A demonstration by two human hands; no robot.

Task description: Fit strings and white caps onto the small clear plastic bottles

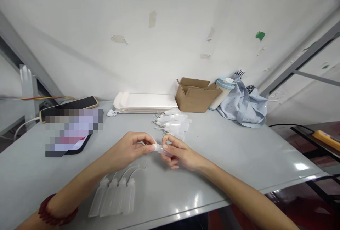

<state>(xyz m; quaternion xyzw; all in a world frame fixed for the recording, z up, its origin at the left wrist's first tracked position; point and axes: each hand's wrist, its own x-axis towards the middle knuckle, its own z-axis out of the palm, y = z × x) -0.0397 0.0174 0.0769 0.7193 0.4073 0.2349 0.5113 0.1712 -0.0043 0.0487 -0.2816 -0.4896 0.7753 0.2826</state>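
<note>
Over the middle of the table, my right hand (177, 152) grips the body of a small translucent squeeze bottle (160, 149), which lies nearly level. My left hand (138, 145) pinches the white cap end of the same bottle, thumb against forefinger. Below my left forearm, several similar bottles (117, 196) lie side by side in a row, their thin curved tubes pointing away from me. Beyond my hands is a loose pile of more such bottles (174, 122), with thin tubes at their left ends.
A stack of white flat packs (148, 102), an open cardboard box (195, 97), a blue-lidded cup (221, 93) and a light blue cloth bag (244, 106) line the wall. At the left lie a phone (71, 107) and a blurred-out device (77, 134). The grey table (225, 152) ends at its front edge.
</note>
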